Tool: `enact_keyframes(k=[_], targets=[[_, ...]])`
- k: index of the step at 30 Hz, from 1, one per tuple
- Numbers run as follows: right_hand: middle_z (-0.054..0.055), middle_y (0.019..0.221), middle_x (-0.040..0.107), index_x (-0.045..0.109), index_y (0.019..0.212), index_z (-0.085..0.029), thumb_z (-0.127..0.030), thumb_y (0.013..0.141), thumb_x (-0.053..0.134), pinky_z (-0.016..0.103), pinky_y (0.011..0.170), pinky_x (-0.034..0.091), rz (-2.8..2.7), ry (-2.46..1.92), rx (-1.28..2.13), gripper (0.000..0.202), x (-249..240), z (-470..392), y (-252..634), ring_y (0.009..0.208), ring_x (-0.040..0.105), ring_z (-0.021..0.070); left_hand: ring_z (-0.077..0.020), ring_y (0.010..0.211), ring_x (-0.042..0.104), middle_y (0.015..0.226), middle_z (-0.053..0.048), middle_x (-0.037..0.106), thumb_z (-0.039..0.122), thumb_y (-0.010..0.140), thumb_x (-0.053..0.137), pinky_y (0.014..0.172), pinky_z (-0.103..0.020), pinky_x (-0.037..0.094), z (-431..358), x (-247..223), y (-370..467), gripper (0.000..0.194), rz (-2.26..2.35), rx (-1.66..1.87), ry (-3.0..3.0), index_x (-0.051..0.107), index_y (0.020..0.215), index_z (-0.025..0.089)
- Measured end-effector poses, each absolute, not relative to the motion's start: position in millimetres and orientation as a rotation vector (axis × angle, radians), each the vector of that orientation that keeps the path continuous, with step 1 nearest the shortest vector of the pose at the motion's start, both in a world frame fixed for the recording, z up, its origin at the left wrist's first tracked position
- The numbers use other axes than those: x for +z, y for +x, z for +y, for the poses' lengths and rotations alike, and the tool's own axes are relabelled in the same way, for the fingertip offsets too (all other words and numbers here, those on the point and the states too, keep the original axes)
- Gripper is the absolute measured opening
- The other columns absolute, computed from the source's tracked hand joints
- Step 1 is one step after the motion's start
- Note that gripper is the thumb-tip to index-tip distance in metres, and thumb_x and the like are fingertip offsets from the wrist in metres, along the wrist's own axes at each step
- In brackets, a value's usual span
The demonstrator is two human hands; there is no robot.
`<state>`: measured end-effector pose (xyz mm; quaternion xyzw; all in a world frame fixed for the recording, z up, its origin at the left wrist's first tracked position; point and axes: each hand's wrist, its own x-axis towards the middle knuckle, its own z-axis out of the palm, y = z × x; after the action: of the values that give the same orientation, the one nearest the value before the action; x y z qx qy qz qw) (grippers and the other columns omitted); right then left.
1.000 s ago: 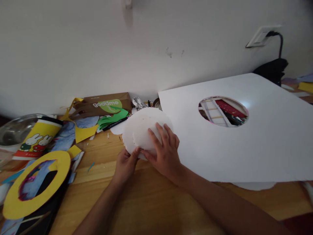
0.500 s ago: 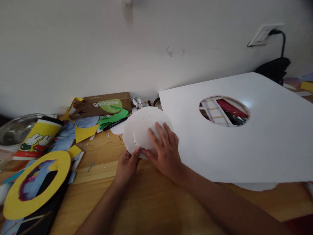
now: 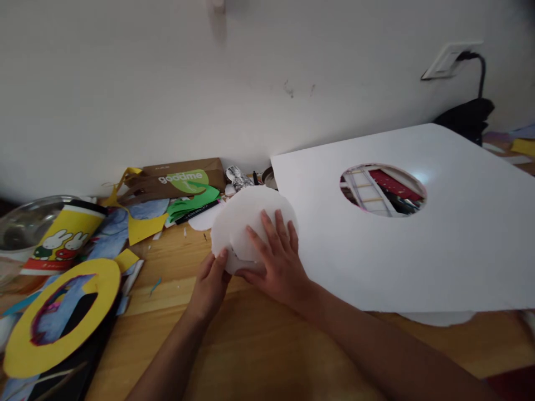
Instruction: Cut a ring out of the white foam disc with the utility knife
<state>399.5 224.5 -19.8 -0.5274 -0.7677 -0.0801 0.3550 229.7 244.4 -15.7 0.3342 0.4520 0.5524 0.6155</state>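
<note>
both hands (image 3: 211, 284) (image 3: 284, 270) touch white discs (image 3: 236, 228), thumbs (image 3: 220, 260) farther apart

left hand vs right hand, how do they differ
The left hand holds the white disc near its left edge; the right hand lies over its right part. The left hand's fingers curl mostly out of sight; the right hand's spread across the top. Both are bare and touch the disc.

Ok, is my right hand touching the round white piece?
Touching: the head view shows the right hand spread against the round white piece, covering part of its surface.
</note>
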Motion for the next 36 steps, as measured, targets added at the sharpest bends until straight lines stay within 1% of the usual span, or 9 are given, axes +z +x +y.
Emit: enact_keyframes(k=[5, 10, 17, 21, 23, 26, 30, 33, 36], targets=[[0.010, 0.167, 0.024, 0.041, 0.152, -0.030, -0.066, 0.093, 0.054, 0.064, 0.121, 0.018, -2.104, -1.318, -0.204, 0.070, -18, 223, 400, 0.155, 0.009, 0.0373, -0.0229, 0.096, 0.070, 0.104, -0.008, 0.077, 0.056, 0.077, 0.077, 0.077, -0.026, 0.057, 245, -15, 226, 0.050, 1.121, 1.272, 0.790, 0.074, 0.111, 0.019], [0.007, 0.166, 0.026, 0.042, 0.151, -0.035, -0.064, 0.095, 0.053, 0.064, 0.121, 0.017, -2.112, -1.329, -0.196, 0.064, -20, 224, 400, 0.155, 0.011, 0.0360, -0.0159, 0.076, 0.065, 0.090, -0.004, 0.076, 0.048, 0.075, 0.082, 0.063, -0.020, 0.051, 245, -13, 226, 0.041, 1.204, 1.285, 0.829, 0.077, 0.100, 0.017], [0.008, 0.163, 0.032, 0.044, 0.150, -0.038, -0.067, 0.091, 0.057, 0.065, 0.121, 0.017, -2.047, -1.330, -0.207, 0.067, -23, 222, 399, 0.153, 0.016, 0.0378, -0.0159, 0.065, 0.062, 0.078, -0.004, 0.074, 0.049, 0.073, 0.081, 0.054, -0.022, 0.048, 244, -13, 227, 0.039, 1.185, 1.256, 0.821, 0.078, 0.093, 0.016], [0.008, 0.164, 0.029, 0.043, 0.150, -0.039, -0.066, 0.091, 0.058, 0.064, 0.121, 0.018, -2.054, -1.322, -0.235, 0.067, -23, 223, 400, 0.153, 0.016, 0.0379, -0.0186, 0.070, 0.066, 0.080, -0.005, 0.076, 0.051, 0.064, 0.086, 0.057, -0.023, 0.051, 248, -8, 223, 0.045, 1.141, 1.233, 0.793, 0.078, 0.092, 0.016], [0.007, 0.165, 0.028, 0.043, 0.150, -0.040, -0.068, 0.091, 0.055, 0.063, 0.121, 0.018, -2.115, -1.291, -0.234, 0.067, -22, 224, 402, 0.154, 0.016, 0.0375, -0.0236, 0.076, 0.070, 0.084, -0.008, 0.077, 0.061, 0.061, 0.083, 0.061, -0.027, 0.055, 250, -3, 218, 0.056, 1.110, 1.208, 0.776, 0.078, 0.094, 0.017], [0.006, 0.166, 0.027, 0.044, 0.149, -0.042, -0.066, 0.095, 0.051, 0.064, 0.121, 0.018, -2.257, -1.184, -0.221, 0.060, -21, 224, 404, 0.155, 0.013, 0.0374, -0.0288, 0.083, 0.073, 0.088, -0.010, 0.078, 0.069, 0.066, 0.076, 0.067, -0.033, 0.059, 253, 3, 212, 0.065, 1.089, 1.165, 0.754, 0.077, 0.105, 0.017], [0.012, 0.167, 0.023, 0.048, 0.146, -0.033, -0.058, 0.098, 0.051, 0.066, 0.120, 0.018, -2.241, -1.161, -0.177, 0.054, -20, 223, 401, 0.155, 0.008, 0.0390, -0.0238, 0.081, 0.073, 0.088, -0.008, 0.078, 0.051, 0.068, 0.085, 0.066, -0.027, 0.058, 250, 5, 215, 0.055, 1.086, 1.166, 0.757, 0.075, 0.109, 0.016], [0.017, 0.167, 0.019, 0.043, 0.150, -0.025, -0.060, 0.097, 0.052, 0.067, 0.120, 0.017, -2.174, -1.211, -0.165, 0.064, -21, 223, 399, 0.155, 0.005, 0.0401, -0.0181, 0.073, 0.071, 0.083, -0.006, 0.077, 0.051, 0.068, 0.085, 0.060, -0.021, 0.055, 245, 2, 224, 0.049, 1.089, 1.213, 0.762, 0.077, 0.100, 0.014], [0.017, 0.167, 0.019, 0.038, 0.153, -0.025, -0.060, 0.097, 0.052, 0.069, 0.120, 0.014, -2.159, -1.223, -0.190, 0.067, -22, 224, 398, 0.155, 0.004, 0.0399, -0.0165, 0.069, 0.068, 0.080, -0.005, 0.076, 0.051, 0.067, 0.085, 0.058, -0.021, 0.053, 243, -1, 231, 0.048, 1.094, 1.237, 0.766, 0.078, 0.097, 0.014]])
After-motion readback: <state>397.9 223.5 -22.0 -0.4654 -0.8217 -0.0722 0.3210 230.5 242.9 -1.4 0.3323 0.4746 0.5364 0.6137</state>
